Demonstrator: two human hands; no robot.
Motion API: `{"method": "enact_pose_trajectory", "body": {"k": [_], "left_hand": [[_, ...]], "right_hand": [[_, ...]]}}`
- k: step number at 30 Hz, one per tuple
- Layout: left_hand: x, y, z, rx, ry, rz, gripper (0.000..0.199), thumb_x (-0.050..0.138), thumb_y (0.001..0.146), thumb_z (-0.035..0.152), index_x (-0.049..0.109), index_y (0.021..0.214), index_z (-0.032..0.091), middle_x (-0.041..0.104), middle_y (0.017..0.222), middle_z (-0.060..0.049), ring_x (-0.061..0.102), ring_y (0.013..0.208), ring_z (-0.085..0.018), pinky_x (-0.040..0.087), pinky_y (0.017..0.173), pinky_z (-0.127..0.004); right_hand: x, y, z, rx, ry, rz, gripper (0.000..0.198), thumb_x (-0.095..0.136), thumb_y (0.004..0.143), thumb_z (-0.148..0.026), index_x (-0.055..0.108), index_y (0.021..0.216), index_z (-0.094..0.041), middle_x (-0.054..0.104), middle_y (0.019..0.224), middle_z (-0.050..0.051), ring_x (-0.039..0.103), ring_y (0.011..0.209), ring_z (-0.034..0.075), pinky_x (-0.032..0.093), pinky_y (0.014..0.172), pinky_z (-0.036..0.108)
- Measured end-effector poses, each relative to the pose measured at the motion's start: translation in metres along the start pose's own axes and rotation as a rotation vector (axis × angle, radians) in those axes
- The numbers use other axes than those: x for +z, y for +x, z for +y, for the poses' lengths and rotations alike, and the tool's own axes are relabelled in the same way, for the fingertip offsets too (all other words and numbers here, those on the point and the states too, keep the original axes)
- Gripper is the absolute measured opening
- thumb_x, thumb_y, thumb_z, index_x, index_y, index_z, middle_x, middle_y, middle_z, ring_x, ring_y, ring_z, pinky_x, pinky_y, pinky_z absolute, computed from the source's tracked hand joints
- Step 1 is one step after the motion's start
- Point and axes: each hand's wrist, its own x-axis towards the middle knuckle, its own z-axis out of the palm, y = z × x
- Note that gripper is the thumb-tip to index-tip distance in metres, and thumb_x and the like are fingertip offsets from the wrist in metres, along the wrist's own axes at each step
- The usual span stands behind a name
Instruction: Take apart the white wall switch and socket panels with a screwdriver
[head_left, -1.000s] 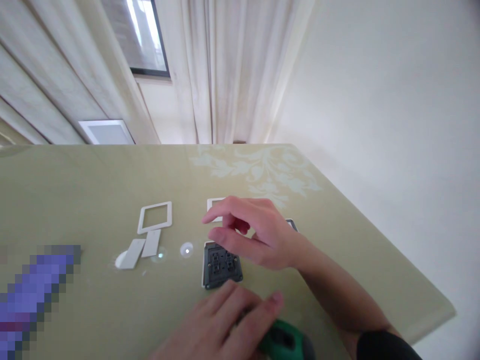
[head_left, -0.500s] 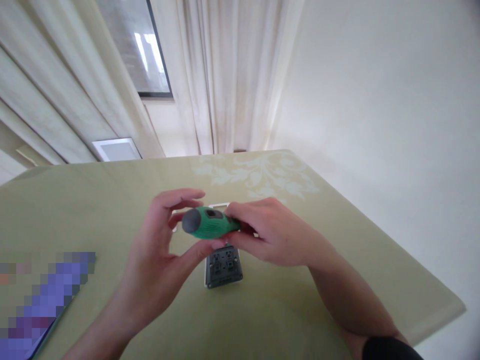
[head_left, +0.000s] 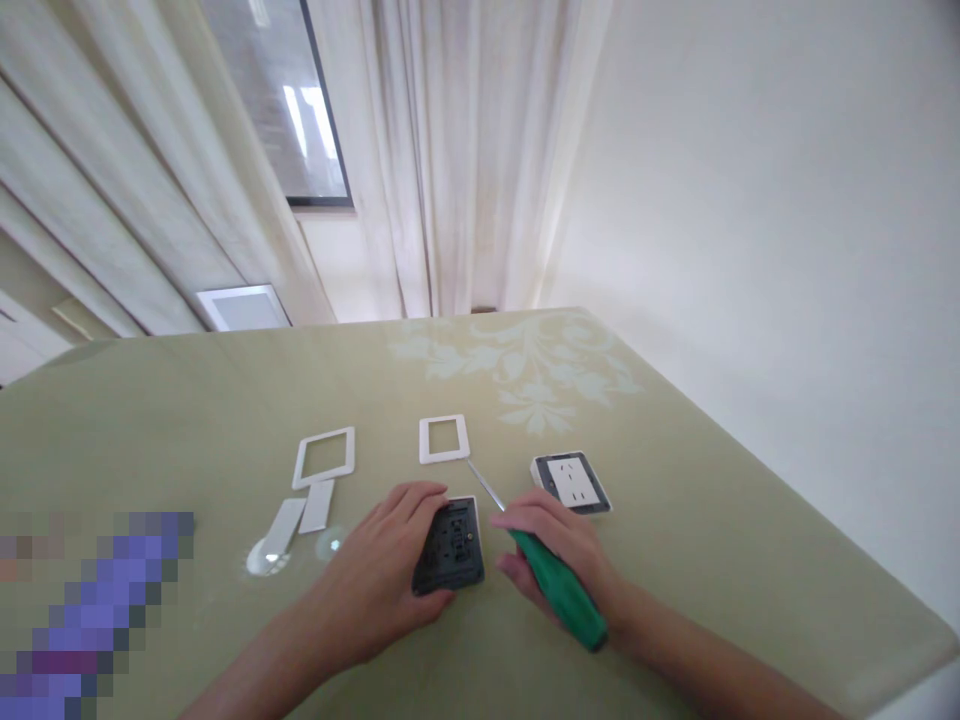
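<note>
My left hand (head_left: 390, 555) grips the left side of a dark wall-switch base (head_left: 461, 545) that lies on the table, thumb at its near edge and fingers at its far edge. In my right hand (head_left: 559, 550) is a screwdriver (head_left: 562, 592) with a green handle, its shaft pointing away to the far left. The screwdriver's tip appears close to a white square frame (head_left: 444, 459), beyond the switch base. To the right of that hand lies a wall socket (head_left: 576, 480) with a white face and dark surround.
Left of centre lie another white frame (head_left: 324, 458) and two white switch plates (head_left: 316, 505) (head_left: 285, 527). A pixelated purple object (head_left: 112, 610) is at the left edge of the table (head_left: 225, 400). Curtains (head_left: 442, 150) hang behind, and a wall (head_left: 787, 250) rises on the right.
My left hand has come down from beside the screwdriver handle onto the switch base. My right hand has moved right and nearer, and the screwdriver has swung so its handle points toward me.
</note>
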Motion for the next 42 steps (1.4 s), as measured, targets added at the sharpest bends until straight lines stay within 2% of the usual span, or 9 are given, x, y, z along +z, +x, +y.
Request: {"method": "enact_pose_trajectory", "body": {"k": [3, 6, 14, 19, 23, 26, 32, 39, 42], "left_hand": [[-0.007, 0.005, 0.004, -0.018, -0.016, -0.064, 0.059, 0.083, 0.065, 0.018, 0.066, 0.121, 0.020, 0.064, 0.142, -0.017, 0.057, 0.139, -0.040, 0.052, 0.118, -0.060], [-0.013, 0.007, 0.007, -0.006, -0.065, -0.070, 0.055, 0.083, 0.063, 0.018, 0.064, 0.115, 0.022, 0.063, 0.134, -0.014, 0.058, 0.131, -0.038, 0.055, 0.113, -0.058], [-0.014, -0.006, -0.007, -0.125, -0.401, 0.087, 0.069, 0.092, 0.081, 0.036, 0.062, 0.142, 0.029, 0.068, 0.141, -0.012, 0.064, 0.135, -0.039, 0.050, 0.119, -0.059], [-0.005, -0.018, -0.020, -0.257, -0.970, 0.237, 0.072, 0.082, 0.095, 0.052, 0.056, 0.160, 0.035, 0.066, 0.155, -0.013, 0.064, 0.141, -0.036, 0.054, 0.116, -0.047], [0.001, -0.021, -0.012, -0.412, -1.517, 0.495, 0.079, 0.072, 0.099, 0.059, 0.049, 0.169, 0.030, 0.075, 0.147, -0.014, 0.074, 0.125, -0.031, 0.062, 0.105, -0.039], [0.004, -0.022, -0.007, -0.465, -1.725, 0.642, 0.075, 0.068, 0.101, 0.055, 0.053, 0.168, 0.024, 0.080, 0.138, -0.018, 0.077, 0.115, -0.030, 0.065, 0.101, -0.041], [0.007, -0.025, -0.014, -0.473, -1.980, 0.765, 0.054, 0.052, 0.110, 0.042, 0.067, 0.155, 0.017, 0.082, 0.133, -0.020, 0.082, 0.114, -0.028, 0.067, 0.100, -0.040], [0.005, -0.024, -0.022, -0.460, -2.094, 0.979, 0.058, 0.042, 0.111, 0.019, 0.051, 0.167, 0.009, 0.078, 0.138, -0.027, 0.082, 0.121, -0.033, 0.071, 0.097, -0.045], [0.006, -0.026, -0.029, -0.387, -2.107, 0.977, 0.059, 0.042, 0.111, 0.019, 0.047, 0.170, 0.011, 0.075, 0.145, -0.026, 0.079, 0.128, -0.033, 0.069, 0.103, -0.045]], "right_hand": [[0.004, -0.010, -0.001, -0.067, -0.143, -0.025, 0.031, 0.072, 0.104, -0.031, 0.067, 0.135, -0.025, 0.076, 0.108, 0.008, 0.077, 0.089, 0.020, 0.060, 0.075, 0.029], [0.002, -0.010, 0.001, -0.034, -0.099, 0.015, 0.028, 0.071, 0.105, -0.030, 0.068, 0.132, -0.024, 0.074, 0.107, 0.007, 0.075, 0.085, 0.018, 0.060, 0.074, 0.026], [0.003, -0.017, 0.007, 0.016, 0.022, 0.062, 0.034, 0.074, 0.105, -0.033, 0.066, 0.136, -0.023, 0.071, 0.114, 0.009, 0.072, 0.079, 0.015, 0.059, 0.068, 0.024], [0.006, -0.019, 0.005, 0.028, 0.044, 0.040, 0.031, 0.073, 0.106, -0.036, 0.066, 0.134, -0.024, 0.072, 0.112, 0.008, 0.072, 0.080, 0.015, 0.059, 0.068, 0.023], [0.010, -0.022, 0.006, 0.011, 0.046, 0.045, 0.030, 0.071, 0.106, -0.037, 0.067, 0.133, -0.024, 0.073, 0.109, 0.008, 0.075, 0.085, 0.017, 0.062, 0.074, 0.026], [0.013, -0.024, 0.007, 0.001, 0.042, 0.039, 0.029, 0.071, 0.106, -0.035, 0.068, 0.132, -0.025, 0.074, 0.106, 0.007, 0.075, 0.081, 0.017, 0.063, 0.073, 0.026], [0.020, -0.020, 0.008, -0.041, 0.035, 0.045, 0.025, 0.070, 0.105, -0.032, 0.070, 0.129, -0.025, 0.076, 0.102, 0.007, 0.077, 0.078, 0.018, 0.065, 0.072, 0.024], [0.026, -0.013, 0.012, -0.018, 0.074, 0.030, 0.025, 0.072, 0.102, -0.030, 0.071, 0.128, -0.028, 0.078, 0.099, 0.004, 0.079, 0.080, 0.019, 0.066, 0.074, 0.025], [0.028, -0.014, 0.013, -0.023, 0.089, 0.021, 0.027, 0.073, 0.102, -0.028, 0.071, 0.129, -0.029, 0.078, 0.100, 0.004, 0.079, 0.081, 0.020, 0.067, 0.073, 0.025]]}}
